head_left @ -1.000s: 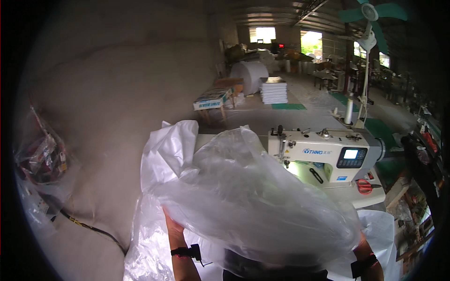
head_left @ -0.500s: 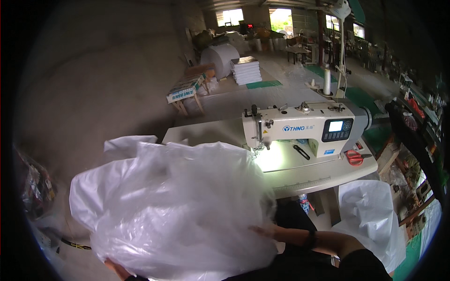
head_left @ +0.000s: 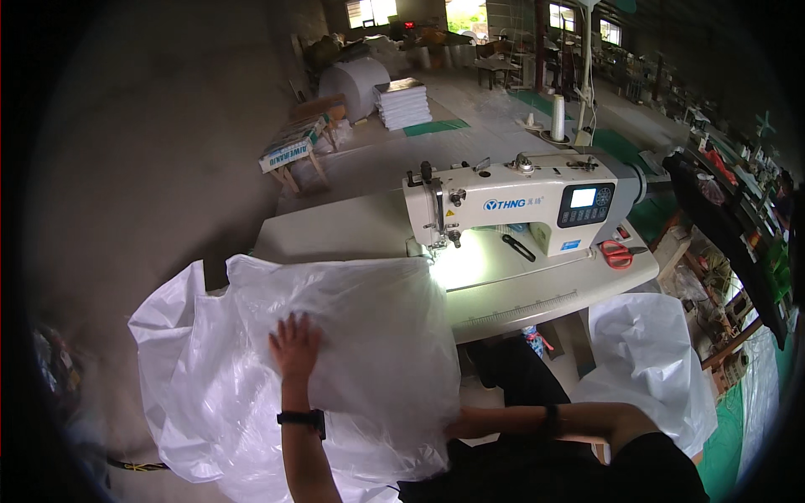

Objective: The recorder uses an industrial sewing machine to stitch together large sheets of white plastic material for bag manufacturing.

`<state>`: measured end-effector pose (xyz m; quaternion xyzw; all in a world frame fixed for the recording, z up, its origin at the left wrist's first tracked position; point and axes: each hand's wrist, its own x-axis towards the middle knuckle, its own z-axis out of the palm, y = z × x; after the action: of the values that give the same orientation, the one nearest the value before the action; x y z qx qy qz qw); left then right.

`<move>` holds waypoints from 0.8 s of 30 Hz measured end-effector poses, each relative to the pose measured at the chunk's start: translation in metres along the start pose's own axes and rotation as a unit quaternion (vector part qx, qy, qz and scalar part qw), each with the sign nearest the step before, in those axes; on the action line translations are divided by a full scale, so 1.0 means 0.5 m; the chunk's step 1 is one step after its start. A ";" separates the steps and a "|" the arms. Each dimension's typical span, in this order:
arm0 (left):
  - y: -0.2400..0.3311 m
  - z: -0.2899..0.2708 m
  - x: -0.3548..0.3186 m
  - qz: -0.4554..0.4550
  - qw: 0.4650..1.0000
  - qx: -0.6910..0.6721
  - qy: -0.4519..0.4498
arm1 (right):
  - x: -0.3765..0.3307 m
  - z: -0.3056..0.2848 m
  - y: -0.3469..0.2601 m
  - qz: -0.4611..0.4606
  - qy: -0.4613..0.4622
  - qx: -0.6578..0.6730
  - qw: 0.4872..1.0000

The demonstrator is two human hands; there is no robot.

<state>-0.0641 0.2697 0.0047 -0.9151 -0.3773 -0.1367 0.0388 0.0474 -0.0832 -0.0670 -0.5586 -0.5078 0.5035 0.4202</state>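
left fingers [head_left: 293, 327] spread on white sheet [head_left: 377, 344]; right fingers hidden, cannot tell; far edge points toward sewing machine [head_left: 486, 189].

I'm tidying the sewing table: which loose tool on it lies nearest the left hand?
The slim black tool; the red-handled scissors lie beyond it, farther from the left hand.

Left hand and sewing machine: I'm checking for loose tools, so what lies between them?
The head view shows white sheeting running from under the left hand nearly to the sewing machine at its lit end; no loose tool shows there.
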 end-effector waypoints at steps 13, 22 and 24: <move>0.039 -0.057 0.062 -0.045 0.998 0.034 0.002 | 0.024 -0.057 -0.018 0.113 0.293 -0.075 0.947; 0.436 -0.062 -0.202 0.001 0.946 -0.298 -0.128 | 0.007 -0.026 -0.027 0.084 0.333 -0.013 0.939; 0.447 -0.053 -0.210 0.030 0.930 -0.328 -0.165 | 0.002 -0.025 -0.011 0.047 0.363 -0.035 0.930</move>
<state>0.0154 0.0343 0.0078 -0.8975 -0.2845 -0.0983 -0.3224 0.0591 -0.0810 -0.0602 -0.7410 -0.3113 0.2670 0.5317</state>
